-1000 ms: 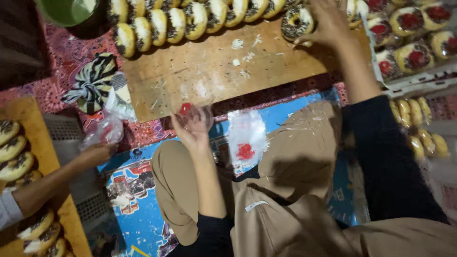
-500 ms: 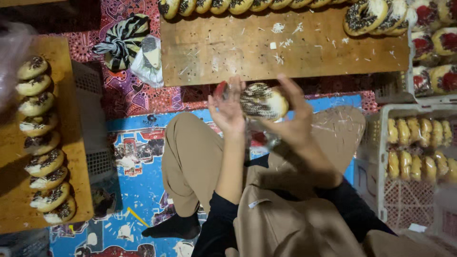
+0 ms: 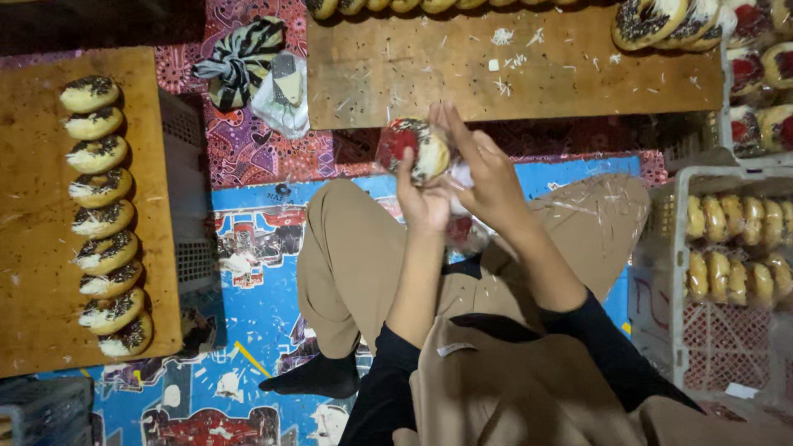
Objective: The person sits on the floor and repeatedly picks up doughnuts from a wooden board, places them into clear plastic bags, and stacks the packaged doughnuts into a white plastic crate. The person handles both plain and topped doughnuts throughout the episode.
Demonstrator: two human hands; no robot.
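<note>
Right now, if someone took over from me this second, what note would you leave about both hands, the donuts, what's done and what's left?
Left hand: raised, holding a topped donut in a clear plastic wrapper.
Right hand: on the same wrapper, fingers at its side.
Done: the donut sits inside the plastic; whether it is closed cannot be told.
Left: a row of chocolate-sprinkled donuts lies unwrapped on the wooden board to the left; more lie along the far edge of the long wooden board ahead.
The white plastic crate on the right holds pale donuts.

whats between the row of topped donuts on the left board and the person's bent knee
In the head view, between the donut row and the knee lie the wooden board edge, a grey plastic crate side, and the blue printed floor mat.
</note>
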